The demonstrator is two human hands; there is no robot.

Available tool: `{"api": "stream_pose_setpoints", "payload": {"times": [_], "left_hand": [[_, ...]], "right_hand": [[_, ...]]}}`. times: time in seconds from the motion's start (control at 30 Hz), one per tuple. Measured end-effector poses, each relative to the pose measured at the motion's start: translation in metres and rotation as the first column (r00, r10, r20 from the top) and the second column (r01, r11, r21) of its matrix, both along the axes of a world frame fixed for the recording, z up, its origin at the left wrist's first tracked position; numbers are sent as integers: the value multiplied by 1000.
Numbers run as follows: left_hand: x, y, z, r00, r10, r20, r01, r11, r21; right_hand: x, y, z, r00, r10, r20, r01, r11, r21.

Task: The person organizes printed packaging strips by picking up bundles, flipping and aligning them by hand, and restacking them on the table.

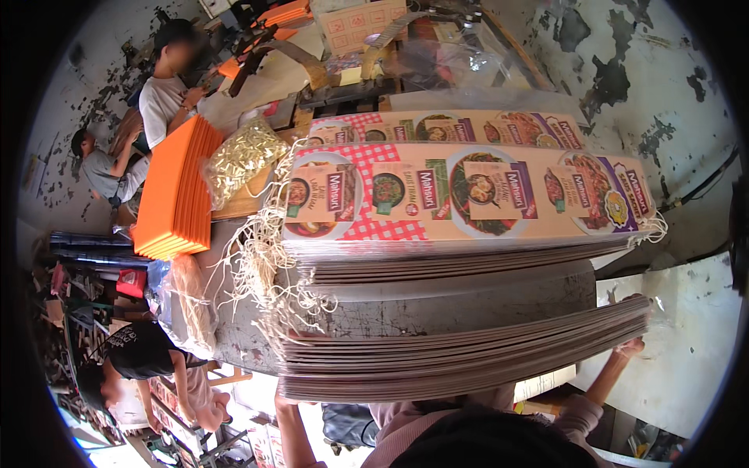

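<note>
A thick stack of flat boards (460, 359) spans the space between my hands, seen mostly from its edges. My right hand (629, 345) grips its right end. At the left end my left hand (287, 395) is under the near corner, its fingers mostly hidden by the stack. Just beyond, on the worktable (437, 308), lies another pile of long printed boards (425, 191) with food pictures and a red checked pattern. Cream cords (269, 257) hang in a tangle from the left ends, and shorter cords (655, 226) show at the right.
Orange boards (175, 191) stand in a stack at the left, beside a clear bag of small gold pieces (242, 160). Metal equipment (312, 78) is at the back. One person (164, 101) works far left, another (117, 164) sits behind, and a third (144, 351) bends at lower left.
</note>
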State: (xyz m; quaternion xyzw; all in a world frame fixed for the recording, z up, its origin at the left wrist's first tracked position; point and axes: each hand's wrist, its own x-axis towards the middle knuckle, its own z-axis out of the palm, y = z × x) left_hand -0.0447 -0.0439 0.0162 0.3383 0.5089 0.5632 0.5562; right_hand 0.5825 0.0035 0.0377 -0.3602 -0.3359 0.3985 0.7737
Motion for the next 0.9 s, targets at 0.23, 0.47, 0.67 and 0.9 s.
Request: {"api": "stream_pose_setpoints", "payload": {"times": [0.23, 0.47, 0.67, 0.9], "left_hand": [[-19, 24, 0, 940, -34, -338, 25, 999, -32], [-24, 30, 5, 865, -282, -416, 264, 959, -102], [-28, 27, -15, 927, -329, -179, 296, 936, -189], [-30, 32, -19, 944, -319, -83, 306, 942, -137]], "right_hand": [[-18, 50, -12, 988, 38, 148, -62, 986, 157], [-18, 55, -29, 976, 22, 217, -69, 975, 212], [0, 39, -18, 804, 159, 573, -31, 974, -226], [1, 27, -8, 770, 468, 434, -258, 850, -459]]}}
